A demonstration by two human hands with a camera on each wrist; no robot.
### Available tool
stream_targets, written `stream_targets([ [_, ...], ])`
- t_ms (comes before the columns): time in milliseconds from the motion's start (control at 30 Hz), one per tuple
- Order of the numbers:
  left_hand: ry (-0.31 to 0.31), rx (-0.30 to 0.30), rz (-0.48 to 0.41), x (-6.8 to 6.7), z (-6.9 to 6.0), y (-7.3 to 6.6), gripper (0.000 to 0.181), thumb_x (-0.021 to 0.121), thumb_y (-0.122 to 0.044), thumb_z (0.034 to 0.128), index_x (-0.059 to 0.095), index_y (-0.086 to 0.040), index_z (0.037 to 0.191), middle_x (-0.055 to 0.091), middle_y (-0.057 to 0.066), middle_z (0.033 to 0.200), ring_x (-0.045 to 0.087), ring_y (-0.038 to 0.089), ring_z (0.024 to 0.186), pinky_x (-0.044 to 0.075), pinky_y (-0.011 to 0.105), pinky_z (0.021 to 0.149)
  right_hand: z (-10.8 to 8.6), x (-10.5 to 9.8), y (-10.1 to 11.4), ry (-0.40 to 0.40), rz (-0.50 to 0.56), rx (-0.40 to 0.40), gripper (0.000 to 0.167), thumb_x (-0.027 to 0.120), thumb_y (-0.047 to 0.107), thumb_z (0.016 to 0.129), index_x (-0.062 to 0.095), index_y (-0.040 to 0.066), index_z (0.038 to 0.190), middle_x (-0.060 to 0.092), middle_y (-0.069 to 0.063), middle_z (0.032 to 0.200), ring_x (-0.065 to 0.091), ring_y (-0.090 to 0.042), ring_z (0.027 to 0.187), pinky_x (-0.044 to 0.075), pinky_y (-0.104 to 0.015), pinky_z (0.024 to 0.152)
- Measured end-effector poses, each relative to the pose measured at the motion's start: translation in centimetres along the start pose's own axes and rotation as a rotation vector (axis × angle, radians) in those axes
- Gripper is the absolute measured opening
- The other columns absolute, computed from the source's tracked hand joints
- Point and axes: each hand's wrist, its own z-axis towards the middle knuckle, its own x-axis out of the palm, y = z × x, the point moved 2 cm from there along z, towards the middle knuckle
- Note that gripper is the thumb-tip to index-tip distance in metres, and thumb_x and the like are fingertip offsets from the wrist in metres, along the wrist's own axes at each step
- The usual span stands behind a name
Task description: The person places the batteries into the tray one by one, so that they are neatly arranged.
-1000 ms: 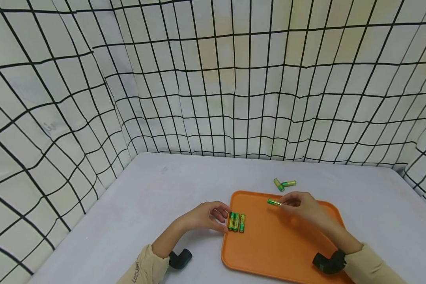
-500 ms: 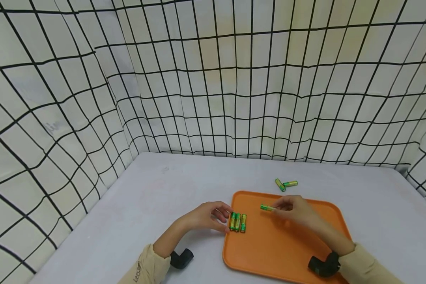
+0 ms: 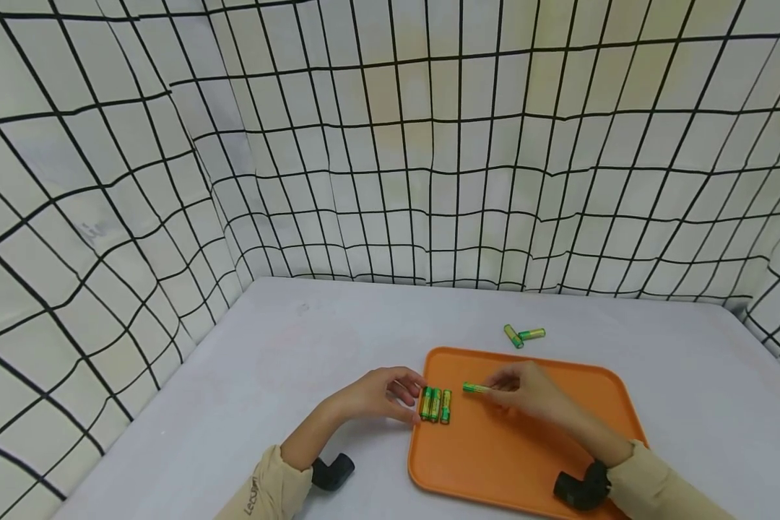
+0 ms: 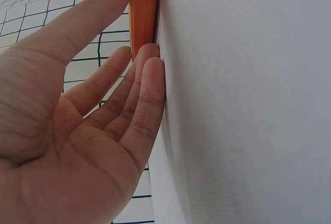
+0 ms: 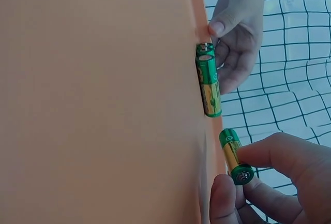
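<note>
My right hand (image 3: 534, 396) pinches a green and gold battery (image 3: 473, 388) between thumb and fingers, held over the orange tray (image 3: 494, 455). In the right wrist view that pinched battery (image 5: 231, 150) is tilted, one end facing the camera. Along the tray's left side, 3 matching batteries (image 3: 435, 405) lie side by side; the rightmost stands slightly apart from the other two. At the left rim, my left hand (image 3: 378, 396) rests with loosely bent fingers and holds nothing. Its thumb reaches the tray edge (image 4: 142, 17) in the left wrist view, other fingertips by the tray's side.
Behind the tray, two more batteries (image 3: 522, 336) lie on the white table (image 3: 312, 339), their ends close together. Black netting (image 3: 377, 173) over white walls surrounds the table's back and sides. Each wrist carries a black device (image 3: 333, 473).
My right hand has moved left and a little nearer, carrying the pinched battery toward the row. The left hand and the batteries in the row have stayed in place.
</note>
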Motion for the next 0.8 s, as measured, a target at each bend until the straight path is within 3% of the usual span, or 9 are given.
stream_targets([
  [400,-0.001,0.002,-0.002,-0.1,-0.1,-0.1,0.049,0.080,-0.008,0.0801,0.059,0.000,0.124,0.062,0.010,0.108,0.061,0.019,0.097,0.049,0.018,0.078,0.2,0.9,0.6,0.026,0.037,-0.043,0.019,0.069,0.012,0.090,0.068,-0.004,0.099,0.064,-0.005,0.078,0.059,-0.015,0.063,0.051,-0.027,0.051],
  [800,0.000,0.001,-0.007,0.0,0.0,0.1,0.049,0.080,-0.008,0.0797,0.060,-0.001,0.124,0.062,0.009,0.107,0.061,0.018,0.096,0.050,0.018,0.078,0.2,1.6,0.9,-0.032,-0.071,-0.105,0.010,0.070,0.009,0.088,0.070,-0.001,0.093,0.064,-0.001,0.079,0.057,-0.008,0.065,0.050,-0.024,0.054],
])
